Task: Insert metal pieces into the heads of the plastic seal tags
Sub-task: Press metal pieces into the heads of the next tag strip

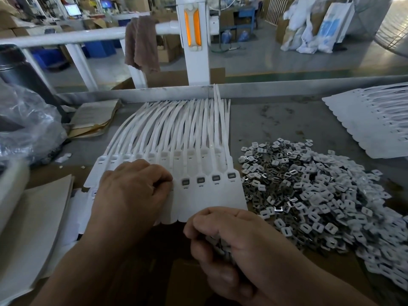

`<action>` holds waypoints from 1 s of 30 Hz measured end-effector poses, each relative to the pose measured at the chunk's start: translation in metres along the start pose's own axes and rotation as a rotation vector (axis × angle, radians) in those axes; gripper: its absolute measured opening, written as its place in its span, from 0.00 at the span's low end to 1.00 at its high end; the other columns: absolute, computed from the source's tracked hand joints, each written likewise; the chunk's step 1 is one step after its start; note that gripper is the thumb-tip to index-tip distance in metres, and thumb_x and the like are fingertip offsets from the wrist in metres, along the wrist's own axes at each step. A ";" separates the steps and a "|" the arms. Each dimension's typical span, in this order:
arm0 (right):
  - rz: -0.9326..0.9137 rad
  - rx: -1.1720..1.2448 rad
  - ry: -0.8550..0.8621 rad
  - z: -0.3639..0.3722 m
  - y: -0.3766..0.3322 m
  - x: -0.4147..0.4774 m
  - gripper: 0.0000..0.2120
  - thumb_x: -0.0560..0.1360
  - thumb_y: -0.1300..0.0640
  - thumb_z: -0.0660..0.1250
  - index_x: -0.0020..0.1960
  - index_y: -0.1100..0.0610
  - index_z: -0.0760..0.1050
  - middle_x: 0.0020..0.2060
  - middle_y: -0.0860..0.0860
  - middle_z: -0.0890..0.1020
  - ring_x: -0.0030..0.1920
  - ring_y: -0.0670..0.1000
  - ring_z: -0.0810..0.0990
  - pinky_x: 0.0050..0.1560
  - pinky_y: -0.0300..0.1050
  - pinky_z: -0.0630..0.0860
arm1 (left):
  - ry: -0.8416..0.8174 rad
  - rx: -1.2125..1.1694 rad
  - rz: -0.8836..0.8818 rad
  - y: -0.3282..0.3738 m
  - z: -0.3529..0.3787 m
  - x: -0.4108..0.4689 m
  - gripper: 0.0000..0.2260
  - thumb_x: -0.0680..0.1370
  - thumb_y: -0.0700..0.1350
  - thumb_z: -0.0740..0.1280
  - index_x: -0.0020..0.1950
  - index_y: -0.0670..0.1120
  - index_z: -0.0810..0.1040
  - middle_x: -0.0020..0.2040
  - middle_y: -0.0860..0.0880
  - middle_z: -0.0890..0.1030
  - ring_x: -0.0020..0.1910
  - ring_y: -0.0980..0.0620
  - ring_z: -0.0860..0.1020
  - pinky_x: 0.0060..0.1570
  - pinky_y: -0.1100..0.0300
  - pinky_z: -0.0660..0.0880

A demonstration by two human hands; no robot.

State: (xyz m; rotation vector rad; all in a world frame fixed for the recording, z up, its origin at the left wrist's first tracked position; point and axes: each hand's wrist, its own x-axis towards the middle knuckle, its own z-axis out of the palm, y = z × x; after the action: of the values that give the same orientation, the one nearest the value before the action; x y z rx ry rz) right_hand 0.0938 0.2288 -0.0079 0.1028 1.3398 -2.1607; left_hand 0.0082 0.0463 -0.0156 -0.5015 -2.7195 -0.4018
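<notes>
The right hand [231, 235] is closest, low in the view. Its fingers are curled round a handful of pieces [218, 245], probably kept there as a ready supply so each fill does not need a reach to the heap.

At far left a crumpled bag [26, 122] sits out of the working area, with flat sheets [33, 217] lying below it.

Next comes the left hand [130, 191], knuckles up on the row of tags [209, 197]. Its fingers are bent and the tips are bunched against one head. Whether they pinch a piece there is hidden, so I cannot tell. It looks placed both to seat a piece and to pin the row flat.

The tags lie side by side with their heads towards the person and their straps [176, 120] fanned away to the table's far rim [265, 87]. That leaves every socket facing up and within reach.

Just right of the left hand's fingertips, four heads [216, 178] already show dark inserts, so the filling seems to run leftwards.

The pile [309, 191] of loose pieces lies just beside the tags, on the right hand's side. Well beyond it is another stack [375, 120] of tags.
</notes>
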 end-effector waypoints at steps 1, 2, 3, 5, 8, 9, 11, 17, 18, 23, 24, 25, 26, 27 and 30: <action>0.002 0.000 0.003 0.000 0.000 0.000 0.09 0.78 0.56 0.63 0.42 0.58 0.79 0.30 0.53 0.74 0.20 0.46 0.63 0.21 0.34 0.54 | 0.000 0.034 0.030 0.001 -0.002 -0.002 0.03 0.75 0.47 0.70 0.43 0.51 0.83 0.39 0.53 0.80 0.40 0.51 0.77 0.43 0.51 0.73; 0.007 0.004 0.004 -0.001 0.000 0.001 0.09 0.78 0.56 0.63 0.42 0.58 0.79 0.30 0.53 0.74 0.19 0.46 0.63 0.21 0.34 0.54 | -0.005 0.078 0.057 0.002 -0.004 -0.004 0.06 0.76 0.49 0.68 0.44 0.51 0.84 0.40 0.53 0.81 0.40 0.50 0.77 0.43 0.51 0.72; 0.012 0.009 0.004 -0.001 0.000 0.001 0.09 0.78 0.56 0.64 0.42 0.57 0.79 0.30 0.53 0.74 0.19 0.46 0.63 0.21 0.34 0.54 | -0.018 0.122 0.076 0.003 -0.007 -0.007 0.10 0.76 0.52 0.64 0.46 0.51 0.85 0.41 0.53 0.81 0.40 0.50 0.78 0.43 0.51 0.72; 0.010 0.028 -0.007 -0.001 0.000 0.001 0.07 0.75 0.55 0.67 0.42 0.57 0.79 0.30 0.53 0.74 0.20 0.46 0.63 0.21 0.34 0.54 | -0.063 0.195 0.100 0.006 -0.012 -0.015 0.19 0.74 0.58 0.58 0.50 0.50 0.85 0.44 0.52 0.82 0.42 0.49 0.79 0.44 0.50 0.71; -0.009 0.071 -0.028 -0.003 -0.001 0.002 0.08 0.70 0.52 0.67 0.42 0.56 0.79 0.31 0.53 0.74 0.20 0.46 0.63 0.21 0.34 0.55 | -0.116 0.261 0.104 0.010 -0.012 -0.024 0.26 0.71 0.62 0.56 0.55 0.48 0.84 0.48 0.49 0.81 0.45 0.46 0.79 0.43 0.47 0.72; -0.013 0.081 -0.031 -0.003 0.000 0.002 0.08 0.70 0.52 0.66 0.41 0.56 0.79 0.31 0.53 0.74 0.20 0.46 0.64 0.21 0.34 0.55 | -0.131 0.250 0.089 0.011 -0.011 -0.025 0.28 0.70 0.63 0.56 0.56 0.47 0.83 0.49 0.49 0.80 0.47 0.46 0.78 0.44 0.47 0.72; -0.012 0.092 -0.033 -0.003 0.001 0.003 0.07 0.73 0.53 0.66 0.42 0.57 0.79 0.31 0.53 0.74 0.20 0.46 0.64 0.20 0.34 0.55 | -0.167 0.219 0.045 0.012 -0.009 -0.025 0.30 0.69 0.65 0.56 0.59 0.47 0.81 0.50 0.50 0.78 0.49 0.47 0.76 0.46 0.50 0.70; 0.009 0.182 -0.032 -0.004 -0.001 0.003 0.08 0.74 0.55 0.65 0.40 0.57 0.79 0.30 0.52 0.74 0.20 0.45 0.64 0.20 0.34 0.55 | -0.182 0.073 -0.087 0.009 -0.001 -0.020 0.18 0.73 0.58 0.62 0.60 0.54 0.77 0.53 0.54 0.73 0.54 0.51 0.71 0.53 0.50 0.71; 0.012 0.227 -0.044 -0.005 -0.001 0.003 0.08 0.72 0.53 0.66 0.40 0.57 0.79 0.30 0.52 0.74 0.20 0.45 0.64 0.19 0.34 0.56 | -0.196 0.032 -0.096 0.007 -0.001 -0.019 0.20 0.72 0.59 0.60 0.62 0.57 0.75 0.53 0.57 0.70 0.55 0.55 0.68 0.55 0.53 0.69; -0.057 0.553 -0.030 -0.005 -0.006 0.005 0.16 0.75 0.47 0.64 0.41 0.60 0.79 0.29 0.54 0.74 0.18 0.46 0.66 0.17 0.34 0.59 | 0.032 -0.137 0.006 0.017 -0.015 -0.028 0.17 0.77 0.53 0.59 0.61 0.51 0.79 0.54 0.56 0.76 0.51 0.58 0.74 0.50 0.59 0.73; -0.084 0.605 -0.019 -0.005 -0.007 0.006 0.17 0.76 0.47 0.63 0.42 0.60 0.79 0.29 0.54 0.74 0.19 0.47 0.68 0.17 0.34 0.60 | 0.104 -0.243 0.012 0.023 -0.018 -0.032 0.16 0.76 0.52 0.59 0.60 0.51 0.79 0.53 0.56 0.77 0.50 0.59 0.76 0.48 0.64 0.74; -0.106 0.653 -0.005 -0.006 -0.007 0.006 0.17 0.76 0.48 0.63 0.42 0.61 0.79 0.30 0.55 0.75 0.20 0.48 0.69 0.17 0.36 0.62 | 0.162 -0.358 0.002 0.030 -0.021 -0.038 0.15 0.76 0.52 0.59 0.59 0.52 0.78 0.53 0.57 0.78 0.50 0.59 0.77 0.45 0.68 0.74; -0.123 0.694 0.012 -0.006 -0.008 0.006 0.17 0.76 0.49 0.62 0.41 0.61 0.80 0.32 0.56 0.76 0.22 0.49 0.71 0.18 0.37 0.65 | 0.199 -0.467 -0.009 0.037 -0.022 -0.043 0.15 0.75 0.54 0.59 0.58 0.52 0.78 0.53 0.57 0.78 0.50 0.58 0.78 0.43 0.71 0.74; -0.134 0.732 0.032 -0.005 -0.009 0.007 0.17 0.76 0.50 0.63 0.40 0.62 0.80 0.33 0.58 0.77 0.24 0.51 0.73 0.19 0.39 0.68 | 0.213 -0.561 -0.015 0.044 -0.023 -0.048 0.16 0.75 0.56 0.60 0.58 0.52 0.77 0.53 0.56 0.78 0.51 0.57 0.78 0.43 0.71 0.74; -0.156 0.802 0.095 -0.002 -0.011 0.007 0.15 0.72 0.53 0.66 0.36 0.64 0.82 0.37 0.61 0.80 0.28 0.55 0.79 0.25 0.43 0.77 | 0.210 -0.648 0.026 0.063 -0.020 -0.056 0.22 0.72 0.66 0.62 0.60 0.54 0.73 0.59 0.56 0.75 0.56 0.58 0.76 0.48 0.72 0.72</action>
State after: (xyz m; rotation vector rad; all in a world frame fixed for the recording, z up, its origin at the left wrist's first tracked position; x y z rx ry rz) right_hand 0.0818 0.2311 -0.0029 0.4246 0.4586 -2.7294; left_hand 0.0876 0.0797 -0.0056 -0.6107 -2.3347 -1.2641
